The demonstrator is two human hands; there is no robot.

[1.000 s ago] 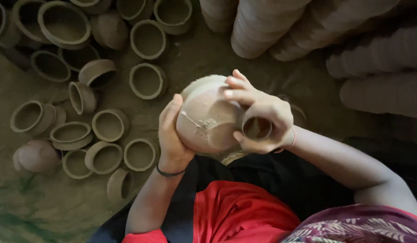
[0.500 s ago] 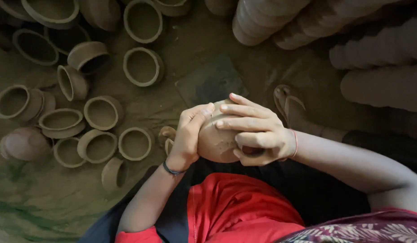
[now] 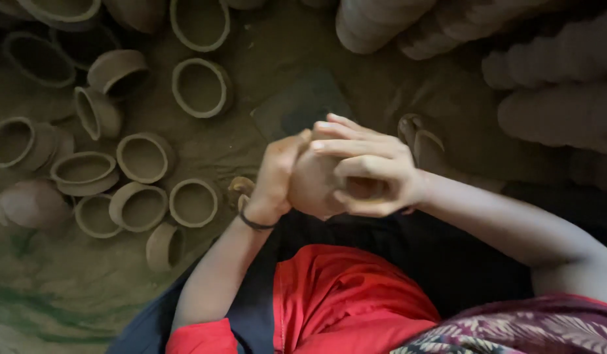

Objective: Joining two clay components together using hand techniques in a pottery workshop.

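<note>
Right at the middle of the view, a small unfired clay pot (image 3: 313, 187) sits squeezed between both hands, so most of it is covered. Left hand (image 3: 276, 176) presses flat against its side at 9 o'clock, with a dark band on that wrist; right hand (image 3: 365, 167) wraps over it from 3 o'clock, fingers curled tight. Under the hands lies a dark flat slab (image 3: 297, 105) at 12 o'clock, and a sandal (image 3: 424, 141) peeks out at 2. Around 9 to 11 o'clock roughly fifteen open clay pots (image 3: 143, 157) lie scattered on the dirt floor (image 3: 264, 46), some tipped over. Stacked pots (image 3: 539, 105) in about five rows fill 1 to 3 o'clock.
</note>
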